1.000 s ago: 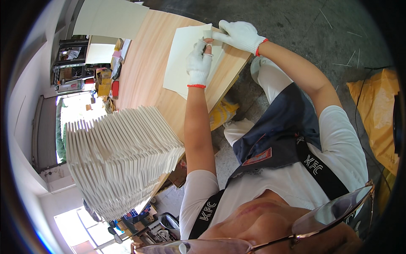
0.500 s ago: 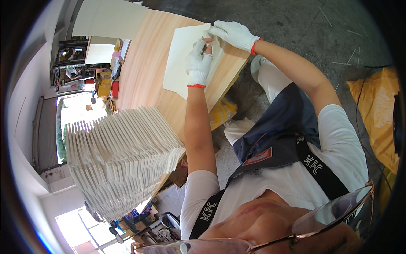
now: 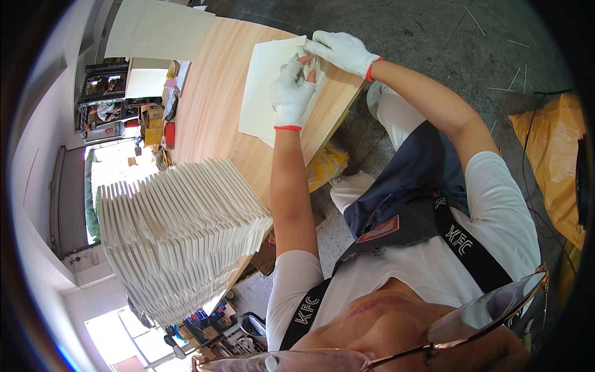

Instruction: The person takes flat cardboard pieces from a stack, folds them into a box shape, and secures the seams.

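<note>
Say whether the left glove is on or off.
On: the white glove covers the left hand down to its red cuff, with two fingertips bare.

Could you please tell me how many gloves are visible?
2: one glove on the left hand, over the pale sheet; another glove on the right hand, near the sheet's corner.

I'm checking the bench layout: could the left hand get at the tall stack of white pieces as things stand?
Probably yes. The left hand is over the white sheet; its forearm passes beside the stack, and nothing visible blocks the side facing it. The hand would likely have to draw back.
</note>
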`<state>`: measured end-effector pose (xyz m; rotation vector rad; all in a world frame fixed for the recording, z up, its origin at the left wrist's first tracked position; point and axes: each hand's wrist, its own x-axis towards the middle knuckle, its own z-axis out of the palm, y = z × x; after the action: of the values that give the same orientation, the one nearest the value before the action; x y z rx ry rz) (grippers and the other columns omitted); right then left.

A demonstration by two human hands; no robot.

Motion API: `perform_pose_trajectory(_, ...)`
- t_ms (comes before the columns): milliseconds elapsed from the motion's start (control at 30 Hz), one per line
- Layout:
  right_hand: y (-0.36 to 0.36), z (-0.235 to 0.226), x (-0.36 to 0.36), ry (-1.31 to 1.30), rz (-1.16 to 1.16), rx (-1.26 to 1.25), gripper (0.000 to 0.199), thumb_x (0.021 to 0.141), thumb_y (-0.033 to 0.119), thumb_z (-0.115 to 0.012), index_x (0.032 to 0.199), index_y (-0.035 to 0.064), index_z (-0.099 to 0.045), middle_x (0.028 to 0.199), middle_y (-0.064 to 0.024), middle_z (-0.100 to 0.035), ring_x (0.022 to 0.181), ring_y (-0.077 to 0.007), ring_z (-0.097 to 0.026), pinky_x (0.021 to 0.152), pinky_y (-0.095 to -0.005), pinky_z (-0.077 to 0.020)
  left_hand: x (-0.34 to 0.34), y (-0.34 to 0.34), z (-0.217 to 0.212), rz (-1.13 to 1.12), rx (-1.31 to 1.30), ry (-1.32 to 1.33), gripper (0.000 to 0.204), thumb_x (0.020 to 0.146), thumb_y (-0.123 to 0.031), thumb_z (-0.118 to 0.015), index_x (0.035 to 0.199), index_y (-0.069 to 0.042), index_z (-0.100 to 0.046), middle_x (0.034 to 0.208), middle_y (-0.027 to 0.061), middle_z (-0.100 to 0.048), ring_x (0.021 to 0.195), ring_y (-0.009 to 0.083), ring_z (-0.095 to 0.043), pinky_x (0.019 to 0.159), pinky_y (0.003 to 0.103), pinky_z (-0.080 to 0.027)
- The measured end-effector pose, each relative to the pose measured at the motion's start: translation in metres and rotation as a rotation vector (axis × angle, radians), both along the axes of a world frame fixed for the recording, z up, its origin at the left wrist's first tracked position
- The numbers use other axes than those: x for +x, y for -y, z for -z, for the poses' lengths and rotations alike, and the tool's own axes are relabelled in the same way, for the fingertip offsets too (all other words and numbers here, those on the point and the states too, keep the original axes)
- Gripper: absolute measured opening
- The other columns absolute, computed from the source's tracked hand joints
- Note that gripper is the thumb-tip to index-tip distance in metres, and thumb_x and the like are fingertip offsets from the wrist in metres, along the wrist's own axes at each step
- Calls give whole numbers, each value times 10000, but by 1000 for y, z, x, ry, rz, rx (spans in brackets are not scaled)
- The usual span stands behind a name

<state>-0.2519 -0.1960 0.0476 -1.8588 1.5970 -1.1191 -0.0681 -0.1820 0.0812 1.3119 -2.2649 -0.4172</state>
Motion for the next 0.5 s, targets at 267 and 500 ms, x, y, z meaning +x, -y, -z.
perform_pose_trajectory(267, -16, -19, 22, 829, -354, 602, 519, 886, 500, -571, 1088, 24, -625, 861, -83, -640, 660, -146, -601, 580, -239, -501, -1, -7, 2, -72, -62, -147, 524, 838, -145, -672, 1341, -194, -535, 1222, 114, -625, 1045, 308, -637, 899, 378, -498)
perform_pose_trajectory(500, -10, -5, 22, 1157, -329, 627, 169, 940, 185, -570, 1029, 48, -610, 817, -31, -628, 553, -60, -520, 407, -189, -357, 17, -135, 17, -121, 208, -481, 346, 893, -152, -621, 1219, -40, -582, 1249, 159, -611, 1009, 314, -647, 885, 390, -509)
